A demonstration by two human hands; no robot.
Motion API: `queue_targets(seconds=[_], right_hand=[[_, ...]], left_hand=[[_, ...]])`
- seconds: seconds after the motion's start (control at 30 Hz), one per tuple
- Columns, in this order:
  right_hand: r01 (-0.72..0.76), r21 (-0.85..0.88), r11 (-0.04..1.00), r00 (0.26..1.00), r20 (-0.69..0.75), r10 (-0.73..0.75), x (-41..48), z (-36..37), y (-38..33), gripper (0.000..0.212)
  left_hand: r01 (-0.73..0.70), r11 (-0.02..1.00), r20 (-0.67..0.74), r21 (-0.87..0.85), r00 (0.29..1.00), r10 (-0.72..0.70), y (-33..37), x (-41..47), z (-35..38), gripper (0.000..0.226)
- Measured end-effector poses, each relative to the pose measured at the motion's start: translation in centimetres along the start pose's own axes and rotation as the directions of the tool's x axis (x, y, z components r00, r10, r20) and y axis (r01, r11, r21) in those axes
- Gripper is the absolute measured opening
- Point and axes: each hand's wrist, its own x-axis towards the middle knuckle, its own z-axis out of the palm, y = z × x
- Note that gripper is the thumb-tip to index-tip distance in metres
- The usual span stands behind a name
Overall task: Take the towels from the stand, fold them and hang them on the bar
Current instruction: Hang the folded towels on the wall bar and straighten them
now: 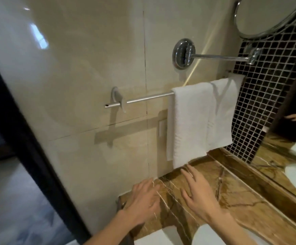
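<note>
Far above both grips, draped over right end of the bar point(149, 98): two folded towels point(189, 124), long axis vertical. Left grip point(143, 200) and right grip point(198, 193) spread, empty, over the surface point(246, 206); right nearer.

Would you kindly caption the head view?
Folded white towels hang on silver metal bar; left hand, right hand open.

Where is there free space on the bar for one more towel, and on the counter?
The bar is bare between its bracket and the left towel. Its right part is crowded by that towel and a second towel. The counter is bare to the right of the right hand.
</note>
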Motion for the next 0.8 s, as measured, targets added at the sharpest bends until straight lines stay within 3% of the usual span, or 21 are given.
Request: queue_targets(seconds=[0.13,0.3,0.5,0.8], right_hand=[[0.011,-0.012,1.000,0.994,0.106,-0.010,-5.9,3.4,-1.0,0.062],[0.036,-0.010,0.999,0.994,0.106,-0.035,-12.8,5.2,-1.9,0.058],[-0.079,-0.136,0.988,0.946,0.302,0.117,-21.3,6.5,-3.3,0.060],[-0.125,-0.162,0.979,0.919,0.353,0.176,-32.4,5.8,-3.9,0.059]], left_hand=[[-0.030,0.999,-0.001,0.023,1.000,0.030,0.6,-4.7,1.6,0.055],[-0.001,1.000,0.065,0.012,0.998,0.000,1.7,-9.7,3.6,0.056],[0.054,0.998,0.099,-0.044,0.994,-0.049,4.2,-16.5,6.4,0.058],[0.059,0.998,0.196,-0.008,0.979,-0.057,9.9,-26.0,10.0,0.058]])
